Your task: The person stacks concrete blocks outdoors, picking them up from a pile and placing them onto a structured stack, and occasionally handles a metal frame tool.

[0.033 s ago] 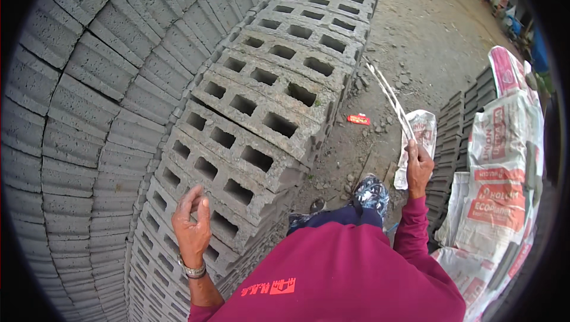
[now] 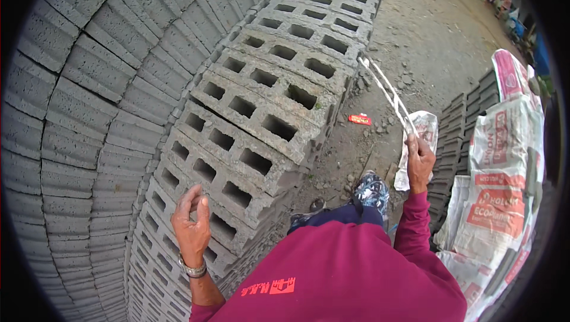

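— Qty?
— 2 bare hands [image 2: 420, 158], 1 silver metal wristwatch [image 2: 193, 271], 1 small flat red wrapper [image 2: 360, 119], thin white cord [image 2: 396, 102]: 2 strands.
— Grey hollow concrete blocks [image 2: 261, 115]?
— Can't count all; 3 rect. holes ea., mid-stack.

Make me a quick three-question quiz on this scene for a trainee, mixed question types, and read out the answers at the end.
1. Multiple choice: what does the right hand hold?
A) a trowel
B) a white cord
C) a bucket

2. True or false: the left hand holds nothing.

3. Fill in the colour: the small wrapper on the ground, to the right of the hollow blocks, is ____.

Key:
1. B
2. True
3. Red
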